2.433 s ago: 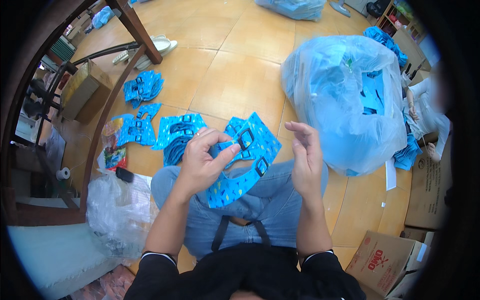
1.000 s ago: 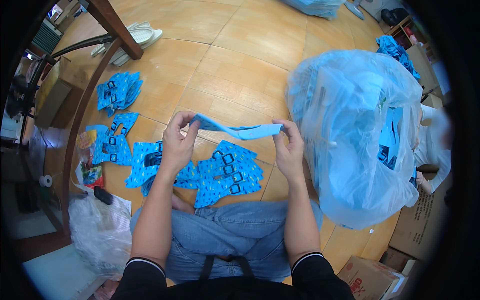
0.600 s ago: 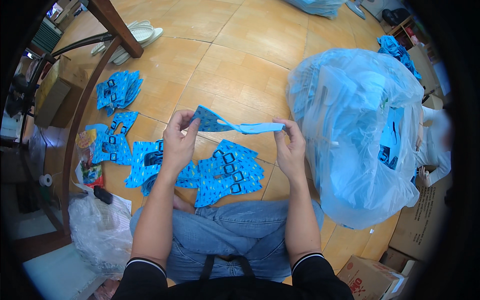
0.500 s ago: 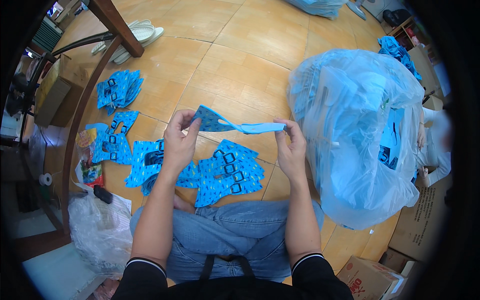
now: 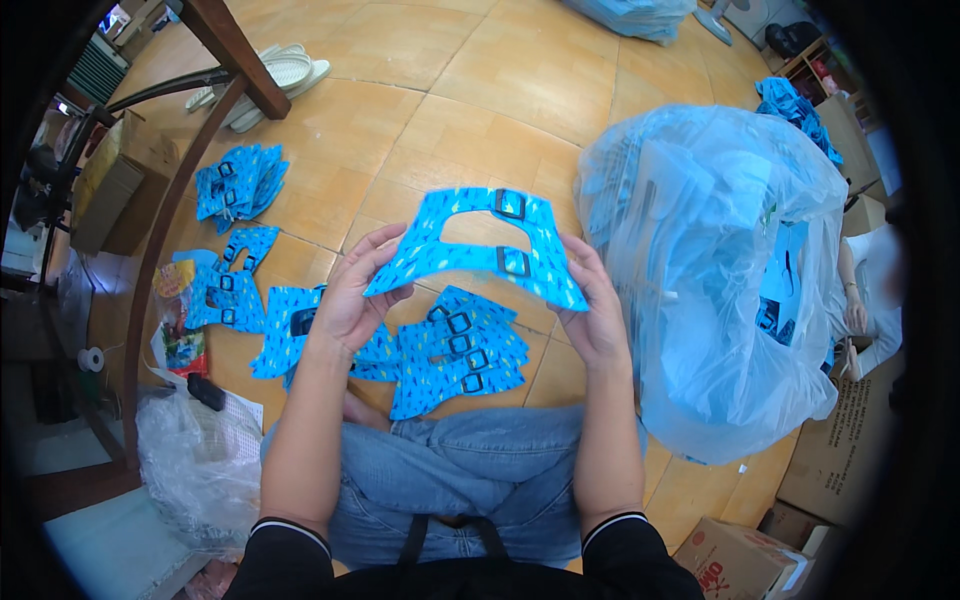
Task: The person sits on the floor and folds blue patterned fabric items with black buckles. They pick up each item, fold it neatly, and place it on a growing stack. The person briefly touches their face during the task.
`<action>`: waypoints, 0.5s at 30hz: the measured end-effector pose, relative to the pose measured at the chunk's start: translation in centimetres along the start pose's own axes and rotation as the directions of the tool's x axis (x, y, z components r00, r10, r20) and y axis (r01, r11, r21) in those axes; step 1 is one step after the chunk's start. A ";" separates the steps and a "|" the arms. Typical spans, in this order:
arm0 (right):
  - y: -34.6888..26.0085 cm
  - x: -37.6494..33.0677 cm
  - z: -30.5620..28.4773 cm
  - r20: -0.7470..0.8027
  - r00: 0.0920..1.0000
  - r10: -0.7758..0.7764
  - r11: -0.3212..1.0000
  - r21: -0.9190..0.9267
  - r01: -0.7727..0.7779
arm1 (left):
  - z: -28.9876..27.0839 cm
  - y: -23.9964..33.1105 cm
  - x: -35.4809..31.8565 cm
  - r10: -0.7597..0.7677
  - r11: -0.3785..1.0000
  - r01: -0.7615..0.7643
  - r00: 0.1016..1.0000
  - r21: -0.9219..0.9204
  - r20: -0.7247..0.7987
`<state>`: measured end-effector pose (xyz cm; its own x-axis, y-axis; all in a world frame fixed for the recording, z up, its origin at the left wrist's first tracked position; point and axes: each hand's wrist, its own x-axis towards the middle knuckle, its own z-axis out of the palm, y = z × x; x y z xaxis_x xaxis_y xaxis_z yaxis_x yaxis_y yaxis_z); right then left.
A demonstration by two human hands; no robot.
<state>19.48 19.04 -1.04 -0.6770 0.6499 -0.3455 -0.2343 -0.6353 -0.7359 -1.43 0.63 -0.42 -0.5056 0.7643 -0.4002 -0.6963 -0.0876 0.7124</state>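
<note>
Between my hands, above the floor, a blue patterned sandal upper is held up. It has two straps with a cut-out between them and a black buckle on each strap. My left hand is closed on its left end, and my right hand grips the right end. Just below lies a fanned pile of similar uppers, several buckles showing. Another pile lies beside it, partly hidden by my left hand and forearm. Farther left are a small group of uppers and a stack of them.
A large clear plastic bag full of blue pieces stands on my right. Beyond it a person's hand shows. Cartons sit at lower right. A wooden chair leg, pale slippers and crumpled plastic are on the left.
The upper was seen nearly edge-on with its plain side partly showing; now its patterned face with the buckles is turned up toward me. Both hands have shifted their hold and lowered slightly.
</note>
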 end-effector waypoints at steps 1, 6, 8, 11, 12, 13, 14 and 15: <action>-0.3 -0.2 -0.2 0.094 0.996 -0.014 1.000 -0.013 0.015 | -0.2 0.0 0.0 0.006 1.000 -0.006 1.000 0.008 0.027; -0.2 -0.3 -0.8 0.142 0.989 0.038 0.999 -0.026 -0.035 | -1.3 -0.8 0.4 -0.023 1.000 0.024 0.996 -0.008 0.082; -0.2 -0.2 -0.8 0.136 0.989 0.060 0.998 -0.041 -0.055 | -1.5 -1.3 0.5 -0.006 1.000 0.008 0.998 -0.026 0.063; -0.2 -0.2 -0.7 0.099 0.993 0.067 0.996 -0.058 -0.062 | -1.2 -1.4 0.4 -0.010 1.000 0.010 1.000 -0.017 0.015; -0.2 -0.2 -0.6 0.120 0.991 0.059 0.997 -0.063 -0.051 | -1.0 -1.3 0.4 -0.013 1.000 0.013 1.000 -0.018 0.023; -0.2 -0.2 -0.6 0.126 0.990 0.055 0.996 -0.071 -0.047 | -0.7 -1.2 0.3 -0.016 1.000 0.017 1.000 -0.020 0.025; -0.3 -0.2 -0.6 0.117 0.992 0.052 0.996 -0.081 -0.043 | -0.5 -1.1 0.2 -0.032 0.999 0.032 0.998 0.001 -0.048; -0.4 -0.3 -0.8 0.121 0.992 0.045 0.986 -0.167 -0.025 | -0.2 -0.9 0.2 0.000 1.000 -0.001 1.000 0.029 0.013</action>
<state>20.26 19.42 -1.12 -0.7666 0.5649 -0.3053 -0.0978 -0.5726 -0.8140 -0.94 0.72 -1.24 -0.4994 0.7722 -0.3929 -0.6808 -0.0692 0.7292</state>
